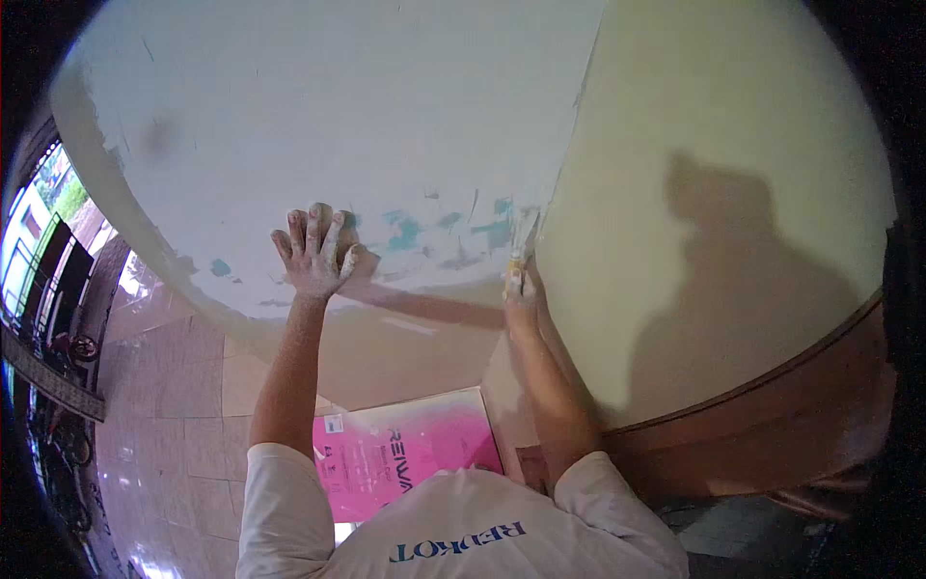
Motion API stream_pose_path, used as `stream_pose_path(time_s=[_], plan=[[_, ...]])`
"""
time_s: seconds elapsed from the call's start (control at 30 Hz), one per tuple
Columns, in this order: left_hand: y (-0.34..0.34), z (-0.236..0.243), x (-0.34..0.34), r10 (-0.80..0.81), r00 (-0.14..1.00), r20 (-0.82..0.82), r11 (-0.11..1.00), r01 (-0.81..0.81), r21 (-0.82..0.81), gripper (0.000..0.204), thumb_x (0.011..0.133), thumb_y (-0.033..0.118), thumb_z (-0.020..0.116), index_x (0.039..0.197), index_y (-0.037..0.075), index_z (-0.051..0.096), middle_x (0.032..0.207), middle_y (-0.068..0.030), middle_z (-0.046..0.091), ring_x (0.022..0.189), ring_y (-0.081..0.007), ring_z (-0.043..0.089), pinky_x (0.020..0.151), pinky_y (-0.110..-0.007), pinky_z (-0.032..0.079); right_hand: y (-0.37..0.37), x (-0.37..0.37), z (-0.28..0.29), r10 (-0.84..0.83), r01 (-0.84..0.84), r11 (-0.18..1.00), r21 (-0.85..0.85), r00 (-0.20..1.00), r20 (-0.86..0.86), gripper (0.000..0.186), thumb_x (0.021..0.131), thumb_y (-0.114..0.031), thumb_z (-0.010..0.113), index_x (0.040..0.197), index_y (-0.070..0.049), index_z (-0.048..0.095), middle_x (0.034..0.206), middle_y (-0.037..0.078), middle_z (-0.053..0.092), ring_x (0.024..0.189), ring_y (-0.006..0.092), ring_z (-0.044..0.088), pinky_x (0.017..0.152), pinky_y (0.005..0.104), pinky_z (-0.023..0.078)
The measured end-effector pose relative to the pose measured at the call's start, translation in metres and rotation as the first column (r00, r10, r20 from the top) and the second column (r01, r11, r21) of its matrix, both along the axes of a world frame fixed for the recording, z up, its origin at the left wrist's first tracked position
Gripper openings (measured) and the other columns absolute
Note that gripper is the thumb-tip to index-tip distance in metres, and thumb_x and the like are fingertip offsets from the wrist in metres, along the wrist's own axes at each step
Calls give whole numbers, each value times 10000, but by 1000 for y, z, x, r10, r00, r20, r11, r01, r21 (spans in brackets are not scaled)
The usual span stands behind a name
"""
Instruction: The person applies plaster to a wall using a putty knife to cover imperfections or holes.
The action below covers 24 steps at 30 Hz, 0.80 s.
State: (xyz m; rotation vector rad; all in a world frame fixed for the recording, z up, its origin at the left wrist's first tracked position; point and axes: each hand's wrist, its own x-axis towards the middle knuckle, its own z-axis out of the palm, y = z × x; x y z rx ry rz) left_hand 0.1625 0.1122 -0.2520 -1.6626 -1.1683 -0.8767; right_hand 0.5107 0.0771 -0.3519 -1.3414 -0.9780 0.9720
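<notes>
My left hand (313, 259), dusted white, rests with its fingers spread against the pale wall (367, 106). My right hand (521, 289) is closed round the yellowish handle of a putty knife (526, 241). Its thin blade points up and lies at the wall near the inside corner. Between the two hands the white coating is streaked with green patches (405, 230) and scuffs. Below the hands the coating ends in a ragged edge over a beige strip.
A beige wall (752, 318) bearing my shadow meets the white one at the right. Low down stands a pink box (405, 454) on the tiled floor (193, 434). At the far left, an opening shows dark railings (53, 270) and daylight; a brown ledge (772, 425) runs along the right.
</notes>
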Motion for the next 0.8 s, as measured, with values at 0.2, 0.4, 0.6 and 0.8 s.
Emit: stream_pose_path(time_s=[0.2,0.4,0.6,0.8], plan=[[0,-5,-2,-35,998,58,999,36,-17,579,815,544,492,1339,300,454,1490,-48,261,1403,-319,105,1054,-627,33,9,8,56,16,-16,999,42,1000,9,502,954,-368,415,1299,-4,439,1121,112,575,1009,230,532,888,340,397],[5,-28,-9,-29,999,28,1000,29,12,544,866,582,371,1316,296,482,1503,-41,223,1404,-319,93,1060,-628,15,-28,25,-88,168,-230,903,-364,967,-193,522,908,-535,426,1142,-81,533,730,-33,514,631,81,482,555,247,409],[5,-26,1,-43,999,-7,997,43,56,548,886,564,341,1317,258,486,1493,-62,249,1397,-332,122,1081,-591,-8,-2,18,3,-44,45,999,-5,940,-339,320,940,-463,426,874,-165,522,572,-73,397,451,52,349,424,205,283],[-4,-23,1,-61,998,-18,997,62,40,585,853,524,401,1352,221,445,1498,-106,221,1398,-346,105,1072,-602,-29,-11,11,56,55,-62,998,-24,974,-219,330,920,-469,476,999,-155,538,702,-53,467,550,49,401,463,210,317]])
